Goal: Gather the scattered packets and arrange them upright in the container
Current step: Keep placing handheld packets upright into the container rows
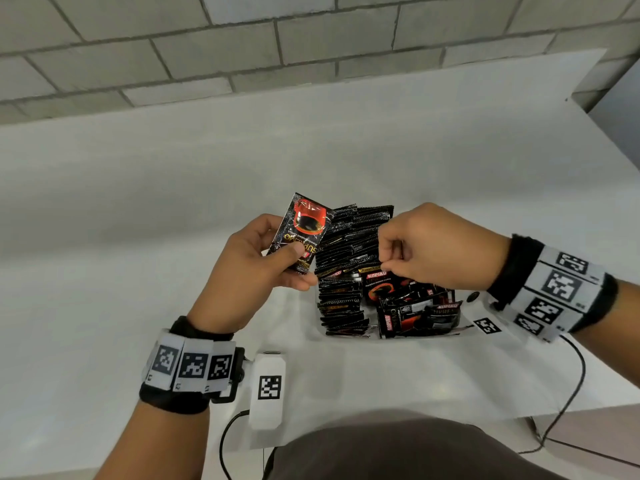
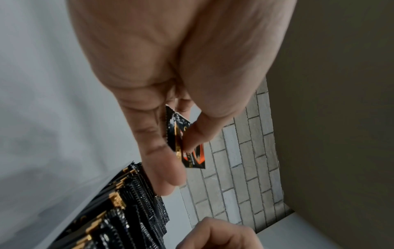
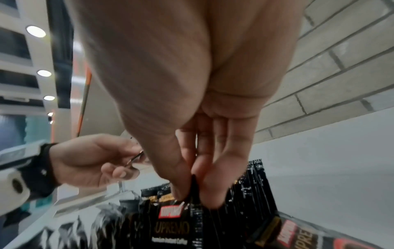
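Observation:
My left hand [image 1: 296, 268] holds up one black coffee packet [image 1: 302, 233] with a red cup printed on it, thumb on its front, just left of the container [image 1: 349, 338]. The left wrist view shows thumb and fingers [image 2: 156, 151] pinching that packet [image 2: 193, 160]. Several black packets [image 1: 349, 244] stand upright in rows inside the container. My right hand [image 1: 382, 263] reaches over the rows and pinches the top edge of one standing packet [image 3: 195, 192] between thumb and fingers. A few loose packets [image 1: 419, 315] lie flat in the container's front right part.
The container sits on a white table [image 1: 138, 220] against a grey brick wall [image 1: 277, 46]. The table's right edge [image 1: 616, 140] lies beyond my right arm. Black cables [image 1: 575, 386] hang off the near edge by my wrists.

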A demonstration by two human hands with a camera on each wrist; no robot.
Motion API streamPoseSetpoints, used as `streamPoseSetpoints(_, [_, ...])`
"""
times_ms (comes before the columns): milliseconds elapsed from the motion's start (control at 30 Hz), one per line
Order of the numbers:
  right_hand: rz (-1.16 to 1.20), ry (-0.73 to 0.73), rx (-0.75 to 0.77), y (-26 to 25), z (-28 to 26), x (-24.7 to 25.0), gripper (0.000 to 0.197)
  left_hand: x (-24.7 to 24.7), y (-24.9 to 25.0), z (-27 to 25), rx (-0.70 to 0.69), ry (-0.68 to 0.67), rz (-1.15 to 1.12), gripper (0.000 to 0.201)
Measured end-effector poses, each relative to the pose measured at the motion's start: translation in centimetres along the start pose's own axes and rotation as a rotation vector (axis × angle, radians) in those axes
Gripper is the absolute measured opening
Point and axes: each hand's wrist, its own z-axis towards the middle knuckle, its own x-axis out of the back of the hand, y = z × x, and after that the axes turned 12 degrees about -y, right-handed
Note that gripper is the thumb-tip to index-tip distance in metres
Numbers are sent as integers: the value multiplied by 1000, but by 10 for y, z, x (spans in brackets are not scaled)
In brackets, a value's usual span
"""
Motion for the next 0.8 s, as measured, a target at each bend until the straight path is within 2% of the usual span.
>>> streamPoseSetpoints(100, [-85,-1,-27,-2,3,-2,13,0,0,1,-6,3,2,14])
streamPoseSetpoints(300, [-28,-27,-27,0,4,3,17,-1,2,2,-9,21,-56,12])
streamPoseSetpoints(433, [-40,-65,-79,-2,5,-3,24,-1,2,2,2,22,-45,14])
streamPoseSetpoints(633, [-16,53,-72,-3,2,9,26,-3,0,1,9,18,-25,18])
streamPoseSetpoints(800, [-123,-39,-127,0,4,-8,30,-4,1,1,10,12,-39,17])
